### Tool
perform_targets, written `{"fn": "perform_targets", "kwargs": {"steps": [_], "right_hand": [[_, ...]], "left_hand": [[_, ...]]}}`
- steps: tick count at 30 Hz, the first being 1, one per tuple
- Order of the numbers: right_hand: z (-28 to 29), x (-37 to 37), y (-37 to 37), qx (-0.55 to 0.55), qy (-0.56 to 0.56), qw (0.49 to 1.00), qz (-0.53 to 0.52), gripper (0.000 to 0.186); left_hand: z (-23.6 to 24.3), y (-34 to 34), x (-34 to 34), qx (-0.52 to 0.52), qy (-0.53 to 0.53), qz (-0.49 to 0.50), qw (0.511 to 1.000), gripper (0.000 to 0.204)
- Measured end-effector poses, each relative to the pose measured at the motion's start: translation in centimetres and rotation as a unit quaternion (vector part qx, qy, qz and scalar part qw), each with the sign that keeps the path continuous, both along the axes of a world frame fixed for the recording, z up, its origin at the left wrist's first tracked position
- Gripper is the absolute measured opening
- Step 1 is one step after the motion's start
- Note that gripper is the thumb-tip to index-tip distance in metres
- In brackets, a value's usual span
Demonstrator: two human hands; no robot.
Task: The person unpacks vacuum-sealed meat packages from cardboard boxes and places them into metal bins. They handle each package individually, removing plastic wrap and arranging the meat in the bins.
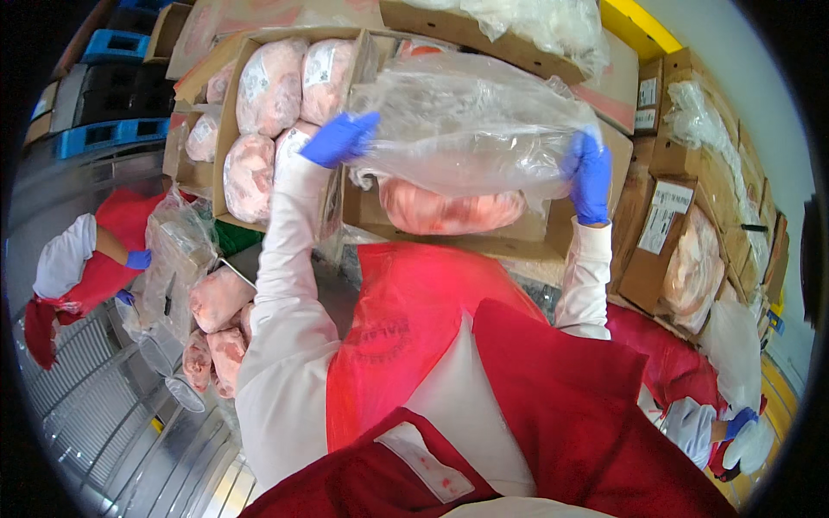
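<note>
My left hand (338, 140), in a blue glove, grips the left edge of a large clear plastic sheet or bag (471, 121), beside a box of wrapped meat pieces (269, 86). My right hand (587, 177), also blue-gloved, holds the same plastic at its right end. The plastic is lifted over a cardboard box (540, 233) and hides much of its inside; a pink piece of meat (449, 211) shows below it in that box.
Co-workers in red aprons stand at left (112, 259) and lower right (691, 432). Wrapped meat (226, 298) lies beside the left one. Cardboard boxes (725, 198) line the right, crates (112, 134) the upper left. A box with plastic (484, 30) lies beyond.
</note>
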State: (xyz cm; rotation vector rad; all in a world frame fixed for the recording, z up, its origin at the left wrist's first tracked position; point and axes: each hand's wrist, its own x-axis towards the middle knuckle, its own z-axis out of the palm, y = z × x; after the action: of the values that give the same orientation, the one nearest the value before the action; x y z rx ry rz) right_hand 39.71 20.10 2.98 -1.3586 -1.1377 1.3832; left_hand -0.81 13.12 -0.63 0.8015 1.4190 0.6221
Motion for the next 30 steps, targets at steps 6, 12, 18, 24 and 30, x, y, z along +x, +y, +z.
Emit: {"fn": "perform_targets", "kwargs": {"steps": [6,12,18,24,30], "right_hand": [[6.5,-2.4,2.3,0.034,0.177,0.98,-0.08,0.023],[0.4,-0.3,6.1,-0.066,0.212,0.974,-0.035,0.018],[0.3,1.6,2.0,0.061,-0.124,0.986,0.097,0.055],[-1.4,1.4,-2.2,-0.081,-0.42,0.848,0.312,0.046],[-15.5,-7.7,-6.3,0.082,-0.292,0.869,0.391,0.057]], "left_hand": [[2.7,3.9,-2.1,0.212,-0.005,-0.022,0.977,0.033],[3.3,3.4,0.8,0.194,-0.009,0.143,0.97,0.035],[-0.5,0.8,-2.8,0.283,0.042,0.249,0.925,0.05],[-7.1,-5.9,-1.9,0.11,0.315,0.192,0.923,0.066],[-20.2,-9.1,6.7,-0.016,0.253,0.065,0.965,0.074]]}}
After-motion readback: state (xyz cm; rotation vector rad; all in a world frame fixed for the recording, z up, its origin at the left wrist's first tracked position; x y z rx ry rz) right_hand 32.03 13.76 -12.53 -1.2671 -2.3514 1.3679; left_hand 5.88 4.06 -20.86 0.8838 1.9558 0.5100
